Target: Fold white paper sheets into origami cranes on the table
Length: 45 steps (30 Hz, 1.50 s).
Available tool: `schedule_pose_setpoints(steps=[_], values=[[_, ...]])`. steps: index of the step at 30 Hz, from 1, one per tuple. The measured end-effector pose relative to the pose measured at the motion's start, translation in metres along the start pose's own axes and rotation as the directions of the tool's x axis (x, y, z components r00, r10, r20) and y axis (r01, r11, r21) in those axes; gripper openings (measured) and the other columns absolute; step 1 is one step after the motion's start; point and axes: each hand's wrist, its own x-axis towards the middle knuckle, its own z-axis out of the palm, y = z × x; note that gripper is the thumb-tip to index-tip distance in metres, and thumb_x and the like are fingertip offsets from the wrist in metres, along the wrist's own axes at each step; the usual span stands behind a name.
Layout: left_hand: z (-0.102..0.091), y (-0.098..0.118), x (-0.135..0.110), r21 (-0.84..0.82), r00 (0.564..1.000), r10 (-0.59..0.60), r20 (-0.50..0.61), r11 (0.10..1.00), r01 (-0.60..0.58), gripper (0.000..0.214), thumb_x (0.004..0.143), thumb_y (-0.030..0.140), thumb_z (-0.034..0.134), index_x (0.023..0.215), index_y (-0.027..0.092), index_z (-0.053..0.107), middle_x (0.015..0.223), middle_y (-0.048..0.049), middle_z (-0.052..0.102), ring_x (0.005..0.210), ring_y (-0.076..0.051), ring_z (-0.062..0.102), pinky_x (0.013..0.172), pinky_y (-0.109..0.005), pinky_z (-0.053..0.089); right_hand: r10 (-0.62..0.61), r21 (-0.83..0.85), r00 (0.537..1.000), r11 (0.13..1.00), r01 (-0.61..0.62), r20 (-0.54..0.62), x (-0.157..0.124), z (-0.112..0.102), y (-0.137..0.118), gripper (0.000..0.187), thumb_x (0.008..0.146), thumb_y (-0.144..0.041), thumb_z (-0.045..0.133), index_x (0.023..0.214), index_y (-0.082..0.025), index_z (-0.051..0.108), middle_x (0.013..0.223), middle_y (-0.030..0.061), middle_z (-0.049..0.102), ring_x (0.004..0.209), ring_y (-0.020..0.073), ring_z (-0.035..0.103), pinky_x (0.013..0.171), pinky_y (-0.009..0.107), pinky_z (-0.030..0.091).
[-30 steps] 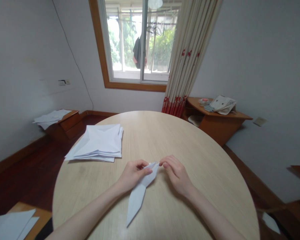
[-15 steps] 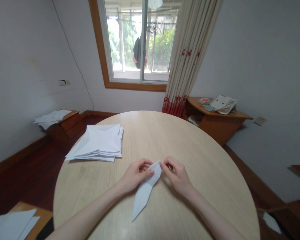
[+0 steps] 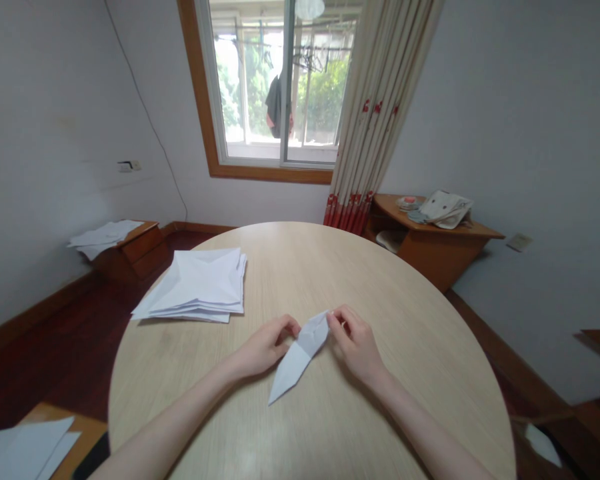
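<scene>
A long piece of folded white paper (image 3: 300, 357) slants over the near half of the round table, its sharp tip pointing toward me and to the left. My right hand (image 3: 354, 343) pinches its far upper end between thumb and fingers. At its left edge is my left hand (image 3: 270, 343), fingers curled, with thumb and fingertips meeting the paper's side. The left fingertips are partly hidden behind the paper, though the hand appears to grip that edge.
A stack of creased white paper sheets (image 3: 200, 283) lies on the round wooden table (image 3: 370, 273) at the left. More sheets (image 3: 27, 450) rest on a low surface at the lower left. A corner desk (image 3: 445, 247) holding a bag stands at the back right.
The folded paper has moved up and slightly right, together with my right hand. My left thumb has slid off the paper's top face toward its left edge.
</scene>
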Motion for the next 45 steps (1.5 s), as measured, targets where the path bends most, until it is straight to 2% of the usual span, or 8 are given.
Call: schedule_pose_setpoints(steps=[10,18,23,28,31,36,40,45], values=[[0.004,0.005,0.005,-0.434,0.995,-0.088,0.052,0.895,0.102,0.038,0.066,0.017,0.076,0.098,0.017,0.055,0.091,-0.0054,0.068,0.085,-0.018,0.064,0.077,-0.03,0.047,0.024,0.089,1.0,0.996,-0.024,0.003,0.001,0.001,0.005,0.033,0.096,-0.042,0.039,0.073,-0.021,0.051,0.07,0.0021,0.056,0.064,0.0159,0.053,0.057,0.027,0.042],[0.009,-0.001,0.007,-0.386,0.969,-0.189,-0.159,0.915,0.115,0.038,0.057,0.03,0.082,0.075,0.016,0.051,0.065,0.0038,0.059,0.058,-0.01,0.056,0.053,-0.019,0.039,-0.05,0.152,0.994,0.988,0.035,0.098,0.0,0.004,0.003,0.029,0.097,-0.037,0.037,0.08,-0.02,0.053,0.08,0.0036,0.058,0.075,0.0167,0.055,0.067,0.028,0.044],[0.011,0.003,0.007,-0.466,0.952,-0.225,-0.207,0.878,0.106,0.052,0.056,0.03,0.083,0.096,0.017,0.052,0.066,0.0041,0.061,0.056,-0.01,0.057,0.051,-0.019,0.039,-0.077,0.163,0.991,0.985,0.059,0.106,-0.001,0.006,0.002,0.025,0.097,-0.037,0.038,0.09,-0.02,0.056,0.091,0.0062,0.06,0.086,0.0187,0.056,0.075,0.03,0.046],[0.01,0.0,0.011,-0.55,0.932,-0.221,-0.287,0.835,0.029,0.063,0.049,0.033,0.087,0.099,0.016,0.053,0.07,0.0032,0.061,0.061,-0.011,0.06,0.06,-0.023,0.046,0.062,0.228,0.997,0.971,-0.071,0.043,-0.006,0.014,0.009,0.03,0.092,-0.042,0.046,0.113,-0.02,0.049,0.109,0.0107,0.055,0.09,0.0197,0.057,0.077,0.034,0.049],[0.011,-0.003,0.012,-0.581,0.924,-0.235,-0.3,0.814,0.019,0.057,0.05,0.039,0.086,0.088,0.017,0.05,0.065,0.0038,0.06,0.06,-0.012,0.06,0.058,-0.022,0.044,0.112,0.303,0.983,0.941,-0.151,0.143,-0.008,0.016,0.01,0.039,0.087,-0.046,0.054,0.115,-0.02,0.047,0.104,0.0096,0.056,0.088,0.02,0.056,0.073,0.033,0.049],[0.014,-0.005,0.011,-0.533,0.93,-0.237,-0.28,0.844,0.055,0.047,0.055,0.043,0.083,0.074,0.017,0.049,0.066,0.0022,0.061,0.061,-0.013,0.062,0.059,-0.023,0.045,-0.003,0.307,0.931,0.944,-0.117,0.364,-0.009,0.017,0.0,0.036,0.086,-0.05,0.055,0.107,-0.021,0.06,0.108,0.0089,0.053,0.097,0.0222,0.053,0.076,0.033,0.048],[0.015,-0.004,0.009,-0.481,0.943,-0.226,-0.246,0.873,0.084,0.04,0.062,0.046,0.078,0.07,0.015,0.054,0.065,0.0006,0.062,0.064,-0.015,0.062,0.062,-0.025,0.046,-0.036,0.313,0.937,0.946,-0.08,0.348,-0.01,0.018,-0.006,0.028,0.09,-0.043,0.052,0.105,-0.022,0.062,0.107,0.0076,0.054,0.101,0.0224,0.052,0.086,0.036,0.046],[0.015,-0.001,0.009,-0.539,0.962,-0.206,-0.179,0.838,0.079,0.039,0.068,0.049,0.074,0.077,0.014,0.059,0.072,-0.0037,0.067,0.07,-0.017,0.064,0.07,-0.03,0.05,-0.005,0.281,0.947,0.955,-0.09,0.32,-0.01,0.019,-0.005,0.023,0.09,-0.04,0.051,0.097,-0.021,0.063,0.1,0.0069,0.054,0.093,0.0221,0.054,0.079,0.034,0.048]])
